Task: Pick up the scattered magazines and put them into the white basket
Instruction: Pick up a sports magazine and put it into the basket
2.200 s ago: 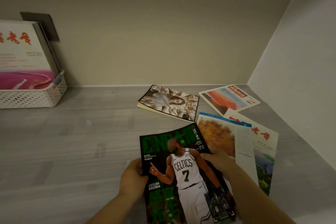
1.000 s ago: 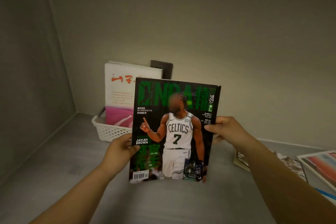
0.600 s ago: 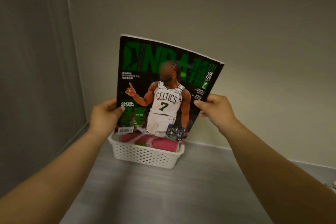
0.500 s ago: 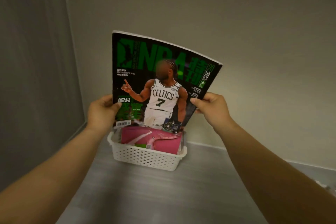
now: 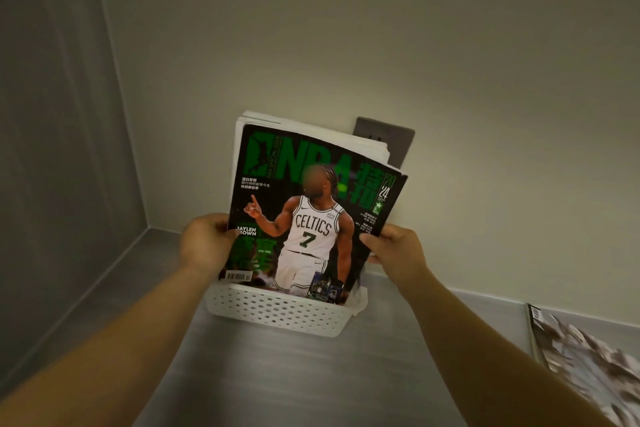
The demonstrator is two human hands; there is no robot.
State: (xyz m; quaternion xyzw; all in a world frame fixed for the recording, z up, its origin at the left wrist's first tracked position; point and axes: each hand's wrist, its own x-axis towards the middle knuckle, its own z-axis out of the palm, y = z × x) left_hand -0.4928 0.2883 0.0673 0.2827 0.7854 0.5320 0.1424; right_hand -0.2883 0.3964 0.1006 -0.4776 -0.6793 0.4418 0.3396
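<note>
A green and black basketball magazine (image 5: 311,211) stands upright with its bottom edge inside the white perforated basket (image 5: 277,314). My left hand (image 5: 206,243) grips its left edge and my right hand (image 5: 394,248) grips its right edge. Behind it in the basket stand other magazines (image 5: 263,123), of which only the white top edges show. Another magazine (image 5: 585,357) lies flat on the grey surface at the far right, blurred.
The basket sits on a grey counter (image 5: 311,374) against the back wall, near the left corner. A dark wall plate (image 5: 398,142) is on the wall behind the magazines. The left wall is close to the basket.
The basketball magazine was lifted off the pile at the right, carried left over the basket and lowered; its bottom edge is now inside the basket, in front of the other magazines.
</note>
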